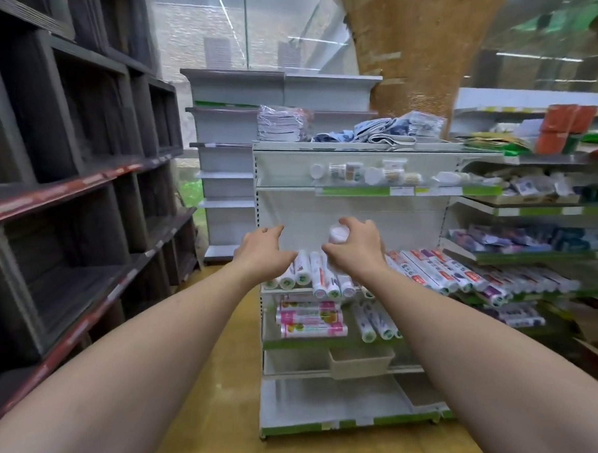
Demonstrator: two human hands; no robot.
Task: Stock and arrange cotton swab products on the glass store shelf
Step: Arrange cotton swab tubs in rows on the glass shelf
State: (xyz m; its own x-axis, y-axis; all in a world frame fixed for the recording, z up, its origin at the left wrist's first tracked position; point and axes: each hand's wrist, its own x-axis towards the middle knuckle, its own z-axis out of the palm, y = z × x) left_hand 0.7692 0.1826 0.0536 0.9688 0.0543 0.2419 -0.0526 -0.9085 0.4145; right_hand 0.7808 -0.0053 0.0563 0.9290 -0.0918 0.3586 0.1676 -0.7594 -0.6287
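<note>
I have both arms stretched toward the white shelving unit (pixel 353 208). My right hand (pixel 356 249) grips a small round cotton swab container (pixel 338 235), fingers and thumb curled around it, held in the air in front of the unit's back panel, below the glass shelf (pixel 292 182) and above the rolls (pixel 317 275) lined along the next shelf down. My left hand (pixel 264 250) hovers just beside it, fingers loosely spread and holding nothing. On the glass shelf, more swab containers (pixel 368 173) stand and lie from its middle toward its right end; the left end is bare. Folded cloths (pixel 349 130) sit on the unit's top edge. A beige bin (pixel 360 362) rests on a lower shelf.
</note>
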